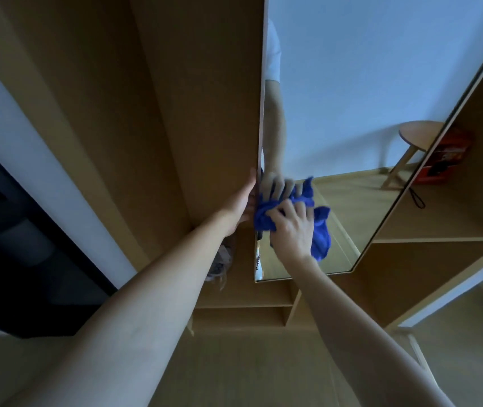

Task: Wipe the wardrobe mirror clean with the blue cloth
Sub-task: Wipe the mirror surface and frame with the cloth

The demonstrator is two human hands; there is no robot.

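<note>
The wardrobe point(175, 113) door carries the mirror point(366, 98), steadied at its left edge by the left hand point(244, 201), grip clamped round that edge. The right hand point(291, 230), fingers bunched on the blue cloth point(321, 236), presses it low on the glass. Wiping is underway; next, probably strokes across the unwiped upper area.

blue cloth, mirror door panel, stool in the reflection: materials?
Blue cloth: soft fabric, probably microfibre; it bunches and drapes, matte.
Mirror: glass, glossy, with a thin dark edge frame.
Wardrobe door panel: tan wood-look board, likely laminate; flat and matte.
Stool, seen in the reflection: light wood, apparently.
</note>
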